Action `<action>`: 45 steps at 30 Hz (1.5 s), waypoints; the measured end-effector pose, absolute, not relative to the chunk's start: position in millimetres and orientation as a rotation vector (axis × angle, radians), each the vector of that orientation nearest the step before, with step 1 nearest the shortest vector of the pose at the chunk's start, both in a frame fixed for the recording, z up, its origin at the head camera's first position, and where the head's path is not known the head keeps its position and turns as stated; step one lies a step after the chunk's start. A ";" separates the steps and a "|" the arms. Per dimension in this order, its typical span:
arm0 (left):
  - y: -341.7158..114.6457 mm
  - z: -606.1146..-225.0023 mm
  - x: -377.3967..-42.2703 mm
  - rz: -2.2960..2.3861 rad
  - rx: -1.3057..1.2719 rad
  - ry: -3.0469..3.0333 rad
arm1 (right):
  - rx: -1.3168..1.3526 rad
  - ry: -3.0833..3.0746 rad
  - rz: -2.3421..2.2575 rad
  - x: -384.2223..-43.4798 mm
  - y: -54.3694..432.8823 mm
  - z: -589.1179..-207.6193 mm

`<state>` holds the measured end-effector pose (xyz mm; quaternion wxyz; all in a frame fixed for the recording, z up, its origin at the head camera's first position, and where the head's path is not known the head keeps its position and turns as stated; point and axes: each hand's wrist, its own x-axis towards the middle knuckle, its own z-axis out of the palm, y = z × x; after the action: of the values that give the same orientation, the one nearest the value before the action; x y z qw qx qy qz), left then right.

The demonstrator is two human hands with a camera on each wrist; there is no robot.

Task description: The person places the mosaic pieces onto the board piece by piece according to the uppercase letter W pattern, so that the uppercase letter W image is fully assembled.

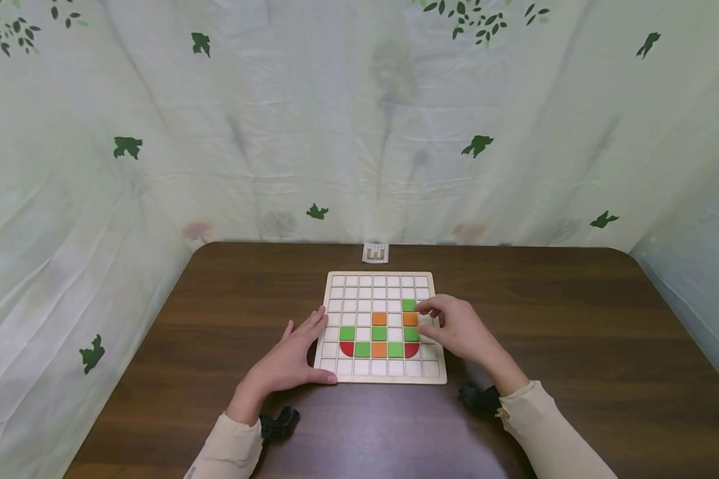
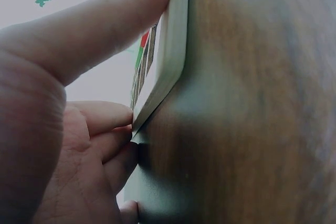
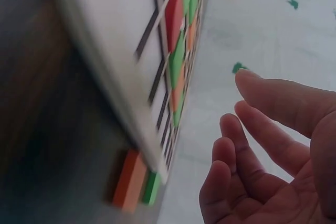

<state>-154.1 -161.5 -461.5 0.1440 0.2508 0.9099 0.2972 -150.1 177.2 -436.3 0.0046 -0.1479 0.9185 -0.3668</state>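
A square white grid board point(image 1: 329, 364) lies on the table with green, orange and red tiles in its cells. My left hand point(image 1: 292, 352) spreads along its left side, fingers at the edge and thumb on the near left corner. In the left wrist view the thumb point(image 2: 105, 27) presses the board's rim point(image 2: 170, 66). Over the board's right side, my right hand point(image 1: 458, 326) has thumb and fingers apart. The right wrist view shows nothing between them. Nearest to it are a green tile point(image 1: 409, 305) and an orange tile point(image 1: 409, 319). A red rounded tile point(image 3: 174, 18) sits lower.
An orange block point(image 3: 129, 181) and a green block point(image 3: 151, 188) lie on the table beside the board, hidden by my right hand in the head view. A small printed card point(image 1: 375, 253) is at the table's far edge. Patterned cloth point(image 1: 359, 133) hangs behind.
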 end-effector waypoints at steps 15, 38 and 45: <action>-161.0 -461.0 -153.9 0.844 0.709 2.625 | -0.250 2.847 -1.148 -145.1 215.7 -452.1; -160.8 -461.3 -153.3 0.841 0.694 2.623 | -0.166 2.728 -1.074 -148.9 231.4 -455.7; -160.4 -460.4 -153.4 0.841 0.691 2.622 | -0.161 2.738 -1.034 -150.0 230.0 -455.8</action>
<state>-153.4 -160.4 -460.4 0.1506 0.2406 0.9131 0.2929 -150.0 230.0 -455.8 0.1048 -0.0547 0.9289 -0.3508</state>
